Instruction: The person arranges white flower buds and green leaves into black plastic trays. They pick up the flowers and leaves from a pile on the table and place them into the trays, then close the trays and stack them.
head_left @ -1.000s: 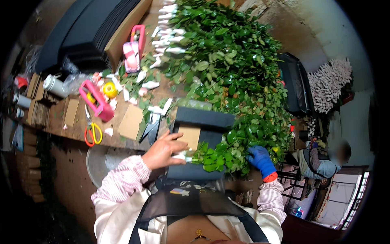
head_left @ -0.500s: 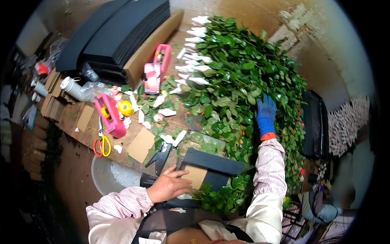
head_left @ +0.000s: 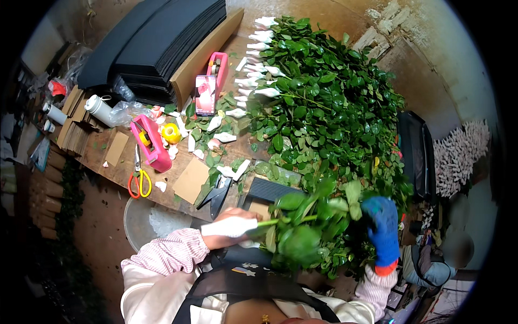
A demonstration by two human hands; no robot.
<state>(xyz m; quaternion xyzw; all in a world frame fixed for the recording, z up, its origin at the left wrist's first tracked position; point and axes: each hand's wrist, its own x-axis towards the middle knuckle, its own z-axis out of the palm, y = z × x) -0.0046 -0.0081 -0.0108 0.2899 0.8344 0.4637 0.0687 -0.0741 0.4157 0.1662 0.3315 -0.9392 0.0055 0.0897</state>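
A leafy rose stem, its bud in a white sleeve, lies crosswise in front of me. My left hand is at the sleeved end, closed around it, though the bud hides most of its fingers. In a blue knitted glove, my right hand is curled at the leafy end; the leaves and some blur partly cover its grip. Beyond, a large pile of similar stems covers the right of the table, white-sleeved heads on its left side. Beneath the held stem sits a black ribbed piece.
On the wooden table stand pink tape dispensers, a phone, scissors and a black stapler-like tool. Stacked black sheets rise at the back left. Below the front edge is a clear bin. Another person is at far right.
My right hand has come back from the pile toward me, bringing a rose stem. My left hand, earlier resting over the cardboard, now has the sleeved bud.
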